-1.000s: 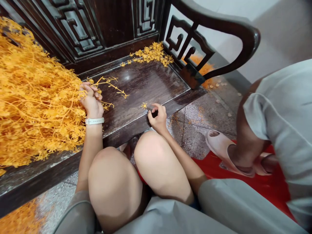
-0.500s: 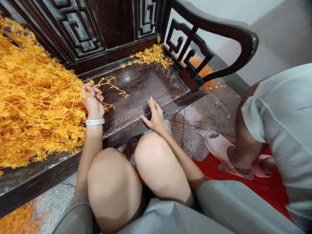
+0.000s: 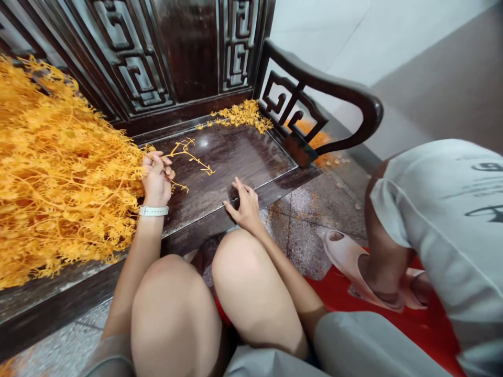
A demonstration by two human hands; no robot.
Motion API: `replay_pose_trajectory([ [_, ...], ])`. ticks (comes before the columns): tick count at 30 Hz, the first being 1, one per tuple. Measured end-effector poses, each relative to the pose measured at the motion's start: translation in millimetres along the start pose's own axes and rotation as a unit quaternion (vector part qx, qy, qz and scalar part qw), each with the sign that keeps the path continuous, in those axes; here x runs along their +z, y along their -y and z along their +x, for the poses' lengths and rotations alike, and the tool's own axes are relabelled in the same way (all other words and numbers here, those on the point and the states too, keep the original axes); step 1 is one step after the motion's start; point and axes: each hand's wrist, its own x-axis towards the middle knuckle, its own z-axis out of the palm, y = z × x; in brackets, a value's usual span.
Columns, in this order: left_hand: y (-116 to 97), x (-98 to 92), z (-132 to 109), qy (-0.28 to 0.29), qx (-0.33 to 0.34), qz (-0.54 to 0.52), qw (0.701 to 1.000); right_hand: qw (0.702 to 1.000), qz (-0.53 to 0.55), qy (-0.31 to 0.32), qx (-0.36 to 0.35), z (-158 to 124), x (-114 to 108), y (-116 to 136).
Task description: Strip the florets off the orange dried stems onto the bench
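Observation:
My left hand (image 3: 157, 177), with a pale watch band on its wrist, is closed around a thin yellow plastic flower stem (image 3: 191, 156). The stem's branches poke out to the right over the dark wooden bench (image 3: 228, 157). Just left of that hand rises a big heap of yellow artificial flower sprays (image 3: 74, 178), touching or nearly touching the fingers. My right hand (image 3: 244, 205) is at the bench's front edge, fingers stretched out and nothing in them. Loose yellow blossoms (image 3: 245, 112) lie in a small pile at the bench's back right corner.
The bench has a carved backrest (image 3: 145, 73) and a curved armrest (image 3: 334, 89) on the right. Another person's leg in grey shorts and pink slippers (image 3: 353, 267) is close by on a red mat (image 3: 334, 290). Orange bits (image 3: 318, 139) litter the floor beyond the armrest.
The view has tilted up a little, so the scene sits lower. My left hand keeps hold of the stem; my right hand stays near the bench edge with fingers extended.

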Motion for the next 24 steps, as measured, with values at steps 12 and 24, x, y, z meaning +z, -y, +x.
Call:
replay_pose_trajectory([
  [12, 17.1, 9.8, -19.6, 0.222, -0.116, 0.035, 0.967, 0.985, 0.141, -0.081, 0.053, 1.4, 4.1, 0.1],
  [24, -10.1, 53.4, -83.4, 0.495, -0.127, 0.311, 0.802, 0.817, 0.534, -0.129, 0.173, -20.1, -84.0, -47.1],
])
